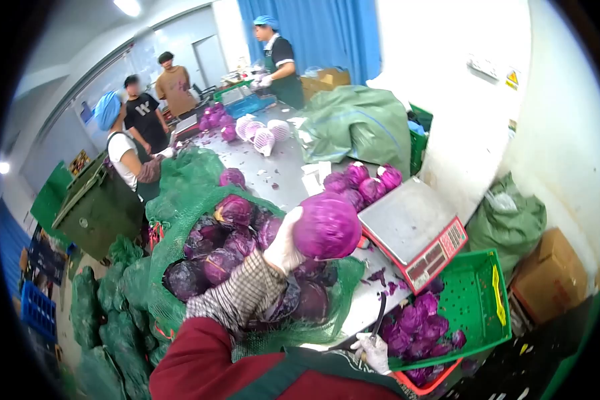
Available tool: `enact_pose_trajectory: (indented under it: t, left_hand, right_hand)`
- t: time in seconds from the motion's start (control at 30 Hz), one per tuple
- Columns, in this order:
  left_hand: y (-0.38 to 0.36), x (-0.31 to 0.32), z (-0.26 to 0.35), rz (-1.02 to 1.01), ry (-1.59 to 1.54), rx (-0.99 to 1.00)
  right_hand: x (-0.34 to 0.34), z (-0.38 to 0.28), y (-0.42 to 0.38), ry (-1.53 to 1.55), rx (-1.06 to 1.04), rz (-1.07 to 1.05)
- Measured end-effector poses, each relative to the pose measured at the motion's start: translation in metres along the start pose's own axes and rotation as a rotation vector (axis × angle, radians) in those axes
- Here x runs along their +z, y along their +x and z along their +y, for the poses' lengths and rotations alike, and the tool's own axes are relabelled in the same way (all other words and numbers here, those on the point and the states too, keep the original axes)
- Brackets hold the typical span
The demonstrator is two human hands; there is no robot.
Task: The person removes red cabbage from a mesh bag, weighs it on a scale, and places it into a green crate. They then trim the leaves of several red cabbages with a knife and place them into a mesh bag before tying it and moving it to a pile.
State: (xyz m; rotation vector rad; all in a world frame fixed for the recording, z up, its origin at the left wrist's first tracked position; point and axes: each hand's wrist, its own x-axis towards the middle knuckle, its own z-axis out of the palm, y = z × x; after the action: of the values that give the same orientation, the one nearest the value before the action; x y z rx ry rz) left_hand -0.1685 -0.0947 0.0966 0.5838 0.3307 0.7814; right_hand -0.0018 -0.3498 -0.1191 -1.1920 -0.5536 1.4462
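Observation:
My left hand (284, 248), in a white glove, is closed around a trimmed purple cabbage (328, 225) held up over the table. Below it, a green mesh sack (155, 283) lies open, with several dark, untrimmed cabbages (225, 265) inside. My right hand (372, 353), also gloved, is low at the table edge, gripping what looks like a knife (380, 315) with its narrow dark blade pointing up. Beside that hand, a green crate (470, 287) contains loose purple cabbage leaves (417, 328).
A scale (413, 217) stands right of the held cabbage, with several trimmed cabbages (363, 183) behind it. Net-wrapped cabbages (264, 140) lie farther up the metal table (277, 177). Full mesh sacks (120, 310) and a green bin (99, 210) are at left. Co-workers (283, 67) stand around the far end.

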Motion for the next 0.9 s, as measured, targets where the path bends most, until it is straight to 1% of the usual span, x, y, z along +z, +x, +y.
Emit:
enact_pose_trajectory:
  t: [0.03,0.1,0.17,0.23,0.27,0.3,0.37,0.4,0.43,0.5,0.53,0.63,0.67,0.77,0.83,0.87,0.9]
  left_hand:
    - [0.011,-0.011,0.009,0.047,0.21,0.064]
    - [0.05,-0.045,0.026,0.152,0.378,0.123]
    - [0.087,-0.072,0.043,0.276,0.652,0.295]
    - [0.115,-0.085,0.062,0.422,0.894,0.373]
    - [0.13,-0.096,0.071,0.47,1.024,0.392]
    - [0.135,-0.092,0.079,0.55,1.16,0.355]
    - [0.161,-0.128,0.097,0.578,1.558,0.31]
    - [0.166,-0.134,0.105,0.595,1.709,0.236]
    - [0.174,-0.143,0.107,0.73,1.943,0.186]
    - [0.187,-0.162,0.118,0.69,2.135,0.04]
    - [0.193,-0.172,0.122,0.659,2.228,-0.038]
    - [0.201,-0.195,0.136,0.531,2.583,-0.193]
    - [0.205,-0.206,0.143,0.529,2.57,-0.284]
    - [0.206,-0.251,0.159,0.58,2.64,-0.239]
    - [0.215,-0.279,0.166,0.595,2.679,-0.117]
    - [0.214,-0.283,0.167,0.697,2.598,0.175]
    - [0.213,-0.267,0.176,0.733,2.546,0.095]
  right_hand:
    - [0.001,0.0,0.005,-0.033,-0.029,0.018]
    - [0.003,-0.002,0.018,-0.1,-0.054,0.055]
    - [0.006,-0.004,0.035,-0.112,-0.088,0.072]
    - [0.006,-0.005,0.054,-0.168,-0.087,0.102]
    - [0.008,-0.007,0.062,-0.221,-0.133,0.105]
    - [-0.003,0.016,0.077,-0.165,-0.162,0.165]
    - [-0.028,0.054,0.097,-0.653,-0.193,0.205]
    - [-0.04,0.07,0.108,-0.582,-0.126,0.22]
    - [-0.047,0.077,0.118,-0.513,-0.055,0.235]
    - [-0.022,0.022,0.111,-1.631,-1.121,0.381]
    - [-0.01,0.003,0.106,-1.646,-1.161,0.354]
    - [-0.034,0.076,0.121,-0.879,-0.257,0.272]
    - [-0.027,0.057,0.117,-0.996,-0.456,0.282]
    - [-0.024,0.041,0.118,-1.558,-0.971,0.295]
    - [-0.036,0.061,0.114,-1.236,-0.507,0.24]
    - [-0.04,0.069,0.114,-1.064,-0.286,0.209]
    - [-0.04,0.069,0.117,-1.16,-0.406,0.209]
